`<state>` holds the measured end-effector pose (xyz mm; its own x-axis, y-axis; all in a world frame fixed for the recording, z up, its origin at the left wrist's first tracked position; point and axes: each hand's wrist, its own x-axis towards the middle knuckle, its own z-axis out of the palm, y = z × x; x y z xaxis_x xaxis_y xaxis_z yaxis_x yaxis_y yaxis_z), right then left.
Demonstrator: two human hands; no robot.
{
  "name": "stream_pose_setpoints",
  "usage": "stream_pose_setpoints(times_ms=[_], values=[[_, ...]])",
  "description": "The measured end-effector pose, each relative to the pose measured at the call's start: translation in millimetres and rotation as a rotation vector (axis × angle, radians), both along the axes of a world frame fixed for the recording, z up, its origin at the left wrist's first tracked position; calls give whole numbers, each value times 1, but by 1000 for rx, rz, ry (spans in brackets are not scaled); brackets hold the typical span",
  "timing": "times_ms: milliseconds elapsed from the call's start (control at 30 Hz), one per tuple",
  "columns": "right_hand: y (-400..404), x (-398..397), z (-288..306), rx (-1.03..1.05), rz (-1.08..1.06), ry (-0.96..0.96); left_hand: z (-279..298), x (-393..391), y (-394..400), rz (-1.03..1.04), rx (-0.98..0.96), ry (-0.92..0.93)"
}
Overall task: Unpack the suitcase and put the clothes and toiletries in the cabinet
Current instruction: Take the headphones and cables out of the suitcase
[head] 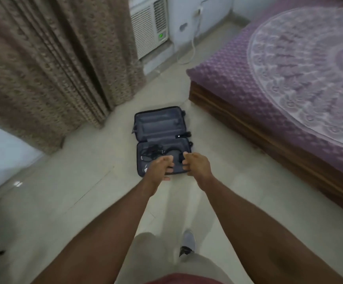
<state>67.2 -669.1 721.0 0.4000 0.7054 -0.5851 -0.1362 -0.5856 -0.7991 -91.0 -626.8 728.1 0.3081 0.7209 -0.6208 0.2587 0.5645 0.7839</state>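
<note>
Both hands' grip loosely curled, empty, over open suitcase (162, 140) on floor

Open suitcase (162, 140) on floor (84, 191), left of bed (279, 89).

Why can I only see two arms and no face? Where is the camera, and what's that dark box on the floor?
The camera sits on a person's head, looking forward and down, so you see only their arms. Those are the left hand and right hand, stretched out in front, holding nothing. The dark box is a suitcase lying open on the floor. It looks nearly empty; some black cords or straps lie in its near half. A purple bed stands to the right, and curtains hang on the left.
</note>
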Motion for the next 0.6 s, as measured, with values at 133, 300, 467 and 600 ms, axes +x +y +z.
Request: stream_pose_setpoints(times_ms=[133,300,467,600], values=[[79,6,-47,-81,87,-53,-46,-2,78,45,-41,32],[164,17,-136,-239,221,-202,-132,-6,165,12,-150,97],[233,25,-226,-329,330,-275,-239,4,233,-108,-216,209],[275,33,-334,-377,530,-399,-341,17,272,-167,-238,273]])
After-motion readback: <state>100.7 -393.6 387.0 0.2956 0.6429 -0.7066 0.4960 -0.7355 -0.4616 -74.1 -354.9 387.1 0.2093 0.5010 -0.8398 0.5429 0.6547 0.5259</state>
